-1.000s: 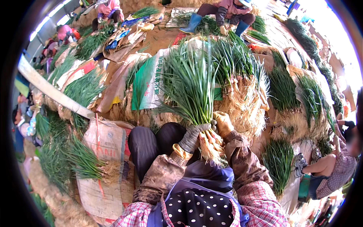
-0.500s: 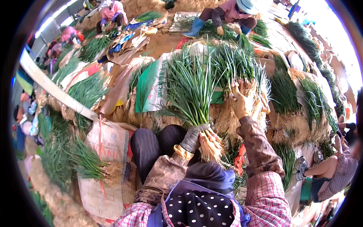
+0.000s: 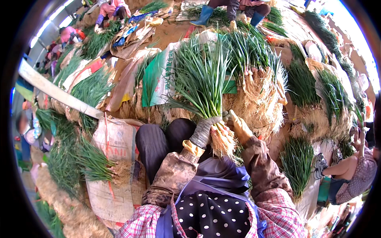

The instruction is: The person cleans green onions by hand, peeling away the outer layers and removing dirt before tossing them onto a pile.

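A thick bunch of scallions (image 3: 208, 83) stands upright over my lap, green leaves up and pale roots down. My left hand (image 3: 206, 130), in a grey glove, is wrapped round it just above the bulbs. Close against the right side of the bunch is my right hand (image 3: 240, 127), in a yellowish glove, its fingers bent together by the left fingertips. What those fingers pinch, if anything, is hidden. Just beyond, a heap of scallions (image 3: 254, 95) lies with its tangled roots toward me.
A smaller scallion bundle (image 3: 97, 166) rests on a flattened sack (image 3: 113, 198) at my left. A pale curved strip (image 3: 55, 89) crosses the left side. More scallion piles (image 3: 297, 166) lie at right. Co-workers sit ahead, and a seated person (image 3: 353, 174) is at far right.
My right hand has come back from the heap toward me, to the side of the held bunch. The left hand keeps its grip, and the bunch stands a little more upright.
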`<action>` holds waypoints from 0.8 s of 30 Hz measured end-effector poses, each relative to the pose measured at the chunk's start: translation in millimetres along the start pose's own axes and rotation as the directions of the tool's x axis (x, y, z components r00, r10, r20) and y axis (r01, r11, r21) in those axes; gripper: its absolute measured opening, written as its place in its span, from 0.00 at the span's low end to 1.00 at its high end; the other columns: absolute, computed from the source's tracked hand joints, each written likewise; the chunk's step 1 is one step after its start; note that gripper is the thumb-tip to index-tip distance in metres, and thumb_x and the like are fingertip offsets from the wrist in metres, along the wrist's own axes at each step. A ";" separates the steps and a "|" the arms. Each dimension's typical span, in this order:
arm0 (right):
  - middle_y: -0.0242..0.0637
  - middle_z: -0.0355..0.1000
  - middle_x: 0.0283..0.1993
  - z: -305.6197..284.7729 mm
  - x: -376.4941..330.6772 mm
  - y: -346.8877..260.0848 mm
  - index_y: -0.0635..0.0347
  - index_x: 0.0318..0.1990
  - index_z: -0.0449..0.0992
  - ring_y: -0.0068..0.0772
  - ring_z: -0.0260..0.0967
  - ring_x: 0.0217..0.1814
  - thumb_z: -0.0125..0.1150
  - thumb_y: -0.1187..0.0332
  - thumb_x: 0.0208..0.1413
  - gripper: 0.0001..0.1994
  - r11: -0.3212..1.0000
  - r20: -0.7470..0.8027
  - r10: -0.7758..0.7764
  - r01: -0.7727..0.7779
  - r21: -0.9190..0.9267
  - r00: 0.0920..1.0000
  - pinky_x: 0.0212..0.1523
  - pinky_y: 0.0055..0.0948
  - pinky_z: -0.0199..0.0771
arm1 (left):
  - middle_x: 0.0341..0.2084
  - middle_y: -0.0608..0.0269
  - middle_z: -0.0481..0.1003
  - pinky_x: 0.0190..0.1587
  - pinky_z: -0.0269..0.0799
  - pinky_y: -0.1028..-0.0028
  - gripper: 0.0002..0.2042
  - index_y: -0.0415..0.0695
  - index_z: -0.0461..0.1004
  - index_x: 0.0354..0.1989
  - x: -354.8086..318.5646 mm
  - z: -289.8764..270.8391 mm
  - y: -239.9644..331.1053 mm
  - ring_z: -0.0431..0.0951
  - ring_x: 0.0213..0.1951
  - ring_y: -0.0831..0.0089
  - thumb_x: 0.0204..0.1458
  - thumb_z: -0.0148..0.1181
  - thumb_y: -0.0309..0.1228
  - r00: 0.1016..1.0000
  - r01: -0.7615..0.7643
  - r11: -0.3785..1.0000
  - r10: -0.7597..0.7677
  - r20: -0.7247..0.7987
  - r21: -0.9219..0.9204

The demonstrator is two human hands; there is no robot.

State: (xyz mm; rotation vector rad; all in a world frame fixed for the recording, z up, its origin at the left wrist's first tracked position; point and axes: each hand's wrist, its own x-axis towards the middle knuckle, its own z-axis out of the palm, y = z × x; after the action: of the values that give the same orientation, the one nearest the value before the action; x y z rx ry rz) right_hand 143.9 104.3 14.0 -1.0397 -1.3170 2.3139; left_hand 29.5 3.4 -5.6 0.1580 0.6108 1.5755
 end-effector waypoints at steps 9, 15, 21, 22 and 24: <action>0.23 0.62 0.18 12.4 42.9 2.8 0.62 0.42 0.69 0.14 0.57 0.14 0.46 0.76 0.53 0.10 0.926 0.189 -0.009 -0.064 0.373 0.982 0.13 0.14 0.58 | 0.26 0.55 0.73 0.25 0.72 0.72 0.14 0.36 0.67 0.39 -9.7 11.0 6.4 0.74 0.22 0.66 0.43 0.55 0.28 0.985 -0.167 0.981 0.171 -0.035 0.098; 0.37 0.72 0.24 -15.2 51.0 13.7 0.63 0.32 0.75 0.28 0.68 0.20 0.58 0.75 0.44 0.06 0.862 -0.021 -0.306 0.267 -0.431 0.952 0.23 0.26 0.70 | 0.28 0.57 0.72 0.28 0.72 0.73 0.18 0.35 0.66 0.42 -18.3 15.2 9.9 0.74 0.25 0.67 0.43 0.56 0.30 0.998 -0.028 0.994 0.023 0.056 0.104; 0.41 0.73 0.34 -16.8 34.8 -5.6 0.54 0.41 0.73 0.29 0.69 0.28 0.51 0.74 0.48 0.12 0.268 0.115 -0.331 0.210 -0.940 0.937 0.31 0.25 0.70 | 0.29 0.56 0.72 0.33 0.72 0.69 0.18 0.33 0.66 0.43 -20.5 18.9 7.7 0.74 0.29 0.67 0.44 0.56 0.31 0.994 -0.072 0.997 0.071 0.084 0.001; 0.42 0.73 0.32 -17.1 41.0 -12.3 0.56 0.40 0.72 0.29 0.68 0.23 0.53 0.65 0.50 0.11 0.073 0.045 -0.407 0.081 -0.994 0.912 0.29 0.29 0.70 | 0.29 0.56 0.72 0.33 0.72 0.69 0.19 0.33 0.66 0.43 -18.9 19.2 6.4 0.74 0.29 0.66 0.44 0.56 0.31 0.993 -0.082 0.996 0.083 0.089 -0.018; 0.42 0.72 0.28 -1.5 46.2 -48.5 0.57 0.37 0.71 0.30 0.67 0.22 0.53 0.60 0.50 0.12 0.521 -0.309 -0.483 -0.015 -0.853 0.819 0.30 0.33 0.69 | 0.28 0.56 0.72 0.33 0.72 0.68 0.18 0.34 0.66 0.42 -16.1 10.9 5.1 0.74 0.27 0.65 0.44 0.57 0.31 0.994 -0.102 0.995 0.102 0.027 -0.005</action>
State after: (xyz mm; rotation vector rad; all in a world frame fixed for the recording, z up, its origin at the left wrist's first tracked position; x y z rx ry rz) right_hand 107.6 157.3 33.1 -1.4502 -2.1663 0.9494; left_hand 31.8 -8.8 10.3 0.2103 0.5869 1.6699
